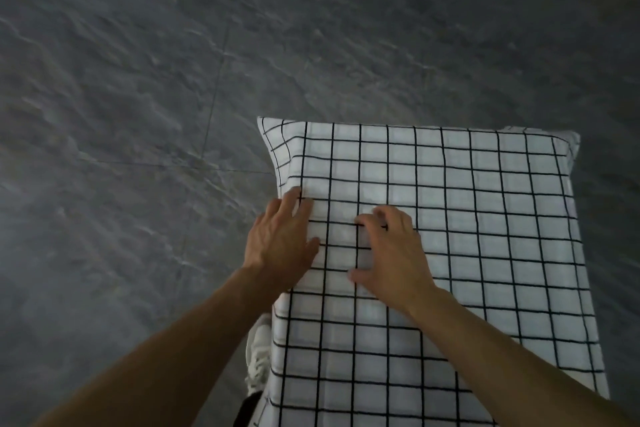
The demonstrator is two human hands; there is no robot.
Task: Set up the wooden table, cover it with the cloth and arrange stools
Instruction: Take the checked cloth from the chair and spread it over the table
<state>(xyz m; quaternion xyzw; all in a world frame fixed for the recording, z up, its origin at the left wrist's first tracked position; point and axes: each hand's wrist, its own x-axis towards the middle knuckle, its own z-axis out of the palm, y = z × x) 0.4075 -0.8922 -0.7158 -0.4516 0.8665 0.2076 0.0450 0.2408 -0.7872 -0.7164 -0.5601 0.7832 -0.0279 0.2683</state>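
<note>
Smoothing cloth [450,218] flat over table; left hand [280,239] flat-fingered at nine o'clock edge; right hand [391,253] loosely curled, pressing, gripping nothing.

No readable text, label, brand, number or sign shows anywhere in view.

Bare forearms, no sleeves; white lace-up sneaker [258,354]; dark trouser leg [247,407].
</note>
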